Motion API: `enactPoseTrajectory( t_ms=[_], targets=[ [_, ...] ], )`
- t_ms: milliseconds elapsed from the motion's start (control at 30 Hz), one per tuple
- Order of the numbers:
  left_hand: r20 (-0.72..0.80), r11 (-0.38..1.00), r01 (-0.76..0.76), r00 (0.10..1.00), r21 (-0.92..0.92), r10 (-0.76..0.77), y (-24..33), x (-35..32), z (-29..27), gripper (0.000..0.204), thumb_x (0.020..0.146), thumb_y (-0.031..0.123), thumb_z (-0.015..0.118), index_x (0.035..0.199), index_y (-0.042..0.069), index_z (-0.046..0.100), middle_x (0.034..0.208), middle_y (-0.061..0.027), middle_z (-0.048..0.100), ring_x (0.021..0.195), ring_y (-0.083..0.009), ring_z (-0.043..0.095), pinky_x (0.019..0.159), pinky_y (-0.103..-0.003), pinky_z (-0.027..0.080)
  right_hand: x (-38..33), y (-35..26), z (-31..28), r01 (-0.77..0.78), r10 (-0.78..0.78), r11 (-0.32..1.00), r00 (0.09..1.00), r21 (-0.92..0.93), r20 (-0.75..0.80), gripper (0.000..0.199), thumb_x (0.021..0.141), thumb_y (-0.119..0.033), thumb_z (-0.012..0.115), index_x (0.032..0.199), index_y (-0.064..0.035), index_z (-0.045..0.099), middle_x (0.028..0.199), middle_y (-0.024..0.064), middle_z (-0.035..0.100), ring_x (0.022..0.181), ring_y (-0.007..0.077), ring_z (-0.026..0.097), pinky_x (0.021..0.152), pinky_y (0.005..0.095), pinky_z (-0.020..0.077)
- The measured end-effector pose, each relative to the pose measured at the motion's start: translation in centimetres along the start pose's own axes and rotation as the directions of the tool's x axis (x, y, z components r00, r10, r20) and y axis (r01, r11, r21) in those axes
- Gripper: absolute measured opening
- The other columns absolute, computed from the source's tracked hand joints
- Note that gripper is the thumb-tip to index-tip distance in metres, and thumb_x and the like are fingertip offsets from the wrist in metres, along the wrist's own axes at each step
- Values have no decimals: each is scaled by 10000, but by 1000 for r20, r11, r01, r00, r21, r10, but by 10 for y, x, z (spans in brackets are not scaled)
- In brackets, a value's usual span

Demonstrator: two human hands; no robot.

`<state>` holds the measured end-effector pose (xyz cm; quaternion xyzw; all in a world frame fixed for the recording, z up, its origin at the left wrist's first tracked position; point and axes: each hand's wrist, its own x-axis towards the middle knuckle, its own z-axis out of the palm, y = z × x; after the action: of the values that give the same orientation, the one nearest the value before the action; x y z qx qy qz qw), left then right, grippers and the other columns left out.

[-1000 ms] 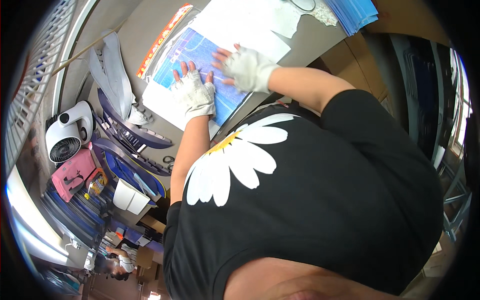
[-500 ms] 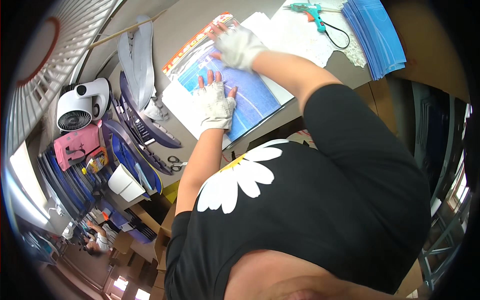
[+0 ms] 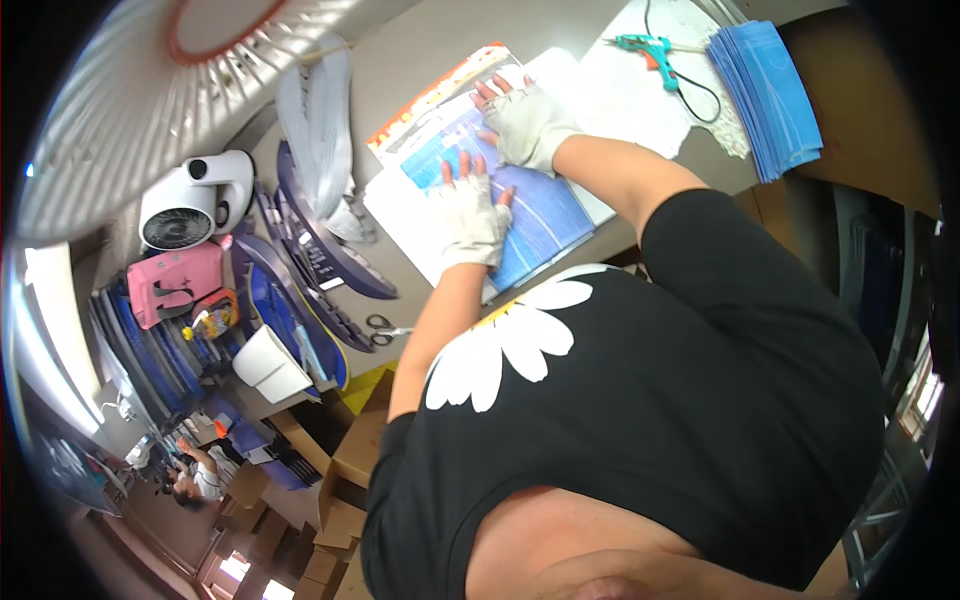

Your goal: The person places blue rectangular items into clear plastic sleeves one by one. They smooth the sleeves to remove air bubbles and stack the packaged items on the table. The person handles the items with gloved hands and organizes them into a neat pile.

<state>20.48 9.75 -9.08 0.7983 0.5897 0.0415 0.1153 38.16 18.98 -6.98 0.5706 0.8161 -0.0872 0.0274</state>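
A flat package lies on the table: a blue printed sheet [image 3: 555,222] under clear film with a red-and-orange header strip [image 3: 440,95] along its far edge. White sheets [image 3: 398,205] show beneath it. My left hand [image 3: 474,213], in a pale fingerless glove, rests flat on the package's left part, fingers spread. Further off, my right hand [image 3: 530,125], gloved likewise, lies across the far right part, fingers stretched toward the header. Neither hand grips anything.
A teal glue gun [image 3: 655,60] and a stack of blue sheets [image 3: 768,105] lie at the far right. To the left are scissors [image 3: 381,331], curved purple pieces [image 3: 335,255], a small white fan [image 3: 180,212], a pink pouch [image 3: 172,280] and a large fan cage [image 3: 130,120].
The whole view has shifted, with the table's things now further right and lower. My right hand has slid slightly right, its fingertips off the header strip. My left hand stays on the package.
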Motion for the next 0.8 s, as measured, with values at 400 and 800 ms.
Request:
enactPoseTrajectory(
  t_ms=[400, 800],
  targets=[
    [-4, 999, 2, 1000, 32, -2, 2, 4, 0, 737, 857, 453, 687, 1456, 79, 475, 1549, -159, 392, 1462, -404, 275, 1175, -528, 215, 27, 2, 23, 42, -52, 998, 973, -49, -225, 721, 957, -568, 441, 1517, -121, 367, 1608, 78, 305, 1496, 260, 251, 1189, 553, 201],
    [-182, 997, -57, 981, 54, 66, -5, 16, -5, 975, 836, 512, 705, 1521, -29, 272, 1532, -251, 366, 1444, -420, 296, 1191, -452, 251, -282, -21, 63, -11, 38, 988, 984, 155, -174, 722, 924, -494, 551, 1443, -6, 436, 1503, 191, 427, 1393, 347, 406, 1132, 529, 308]
  ],
)
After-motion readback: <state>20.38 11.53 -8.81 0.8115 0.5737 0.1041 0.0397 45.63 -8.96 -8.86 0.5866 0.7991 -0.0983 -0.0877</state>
